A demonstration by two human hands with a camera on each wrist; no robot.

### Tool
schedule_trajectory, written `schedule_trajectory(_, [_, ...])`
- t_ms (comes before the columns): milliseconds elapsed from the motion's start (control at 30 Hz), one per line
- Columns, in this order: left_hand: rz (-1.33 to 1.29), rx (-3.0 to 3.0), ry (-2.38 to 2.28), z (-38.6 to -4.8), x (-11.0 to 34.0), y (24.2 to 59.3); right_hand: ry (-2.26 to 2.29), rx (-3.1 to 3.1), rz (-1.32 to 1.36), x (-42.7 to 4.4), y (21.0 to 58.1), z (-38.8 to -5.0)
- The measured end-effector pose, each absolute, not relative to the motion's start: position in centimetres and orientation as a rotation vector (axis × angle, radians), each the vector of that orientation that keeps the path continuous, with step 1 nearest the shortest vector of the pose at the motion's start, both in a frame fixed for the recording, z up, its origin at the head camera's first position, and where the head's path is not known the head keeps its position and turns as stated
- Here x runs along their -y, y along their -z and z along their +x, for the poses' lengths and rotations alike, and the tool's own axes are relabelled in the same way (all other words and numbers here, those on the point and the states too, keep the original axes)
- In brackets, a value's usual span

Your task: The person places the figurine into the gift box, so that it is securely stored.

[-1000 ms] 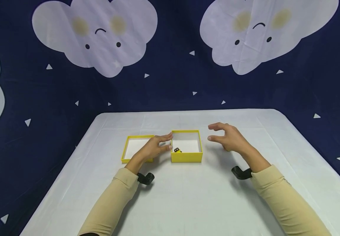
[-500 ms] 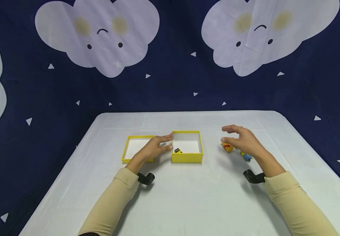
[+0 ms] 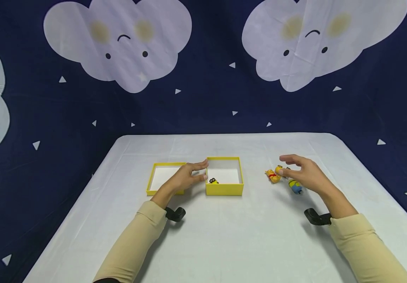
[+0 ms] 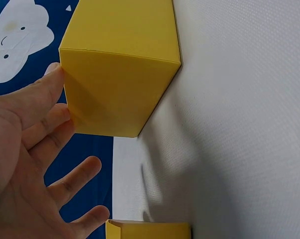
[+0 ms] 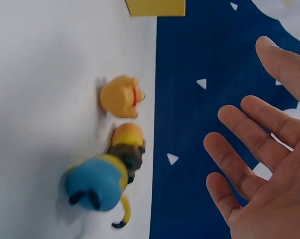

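An open yellow box [image 3: 224,189] with a white inside holds a small yellow toy figure with goggle eyes [image 3: 213,181]. My left hand [image 3: 186,176] touches the box's left side with its fingertips, fingers extended, as the left wrist view confirms. Over at the right, my right hand [image 3: 306,173] hovers by several toy figures with nothing in its spread fingers. These are an orange bear figure with a red band [image 5: 120,97], a yellow and brown figure [image 5: 127,142], and a blue and yellow figure [image 5: 95,181]. In the head view the hand partly covers the middle one.
A shallow yellow lid [image 3: 150,179], white inside, lies left of the box, partly behind the left hand. Both rest on a white-covered table [image 3: 224,236]. Behind the table hangs a dark blue cloth [image 3: 203,110] with clouds and small white shapes.
My right hand has moved rightward from beside the box toward the toy figures, which have come into sight from behind it. My left hand stays at the box.
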State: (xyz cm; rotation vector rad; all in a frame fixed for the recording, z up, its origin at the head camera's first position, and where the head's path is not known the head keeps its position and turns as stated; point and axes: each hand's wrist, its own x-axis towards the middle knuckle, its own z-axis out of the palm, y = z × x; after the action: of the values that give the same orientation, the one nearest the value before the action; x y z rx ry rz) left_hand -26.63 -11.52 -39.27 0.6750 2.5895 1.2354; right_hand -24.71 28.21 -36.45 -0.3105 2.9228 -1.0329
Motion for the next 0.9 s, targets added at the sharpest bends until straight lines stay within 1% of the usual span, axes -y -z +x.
schedule_trajectory(133, [0.677,-2.594,-1.233,-26.7,11.5,39.4,1.026,-2.927,-0.329,-29.1,36.8,-24.5])
schedule_trajectory(367, [0.681,-2.592,-1.238,-26.7,11.5,39.3,0.986,-2.908,-0.279,-30.5,37.3,-24.1])
schedule_trajectory(900, [0.689,-2.599,-1.232,-26.7,11.5,39.3,0.914,-2.896,-0.301,-33.3,39.2,-23.7])
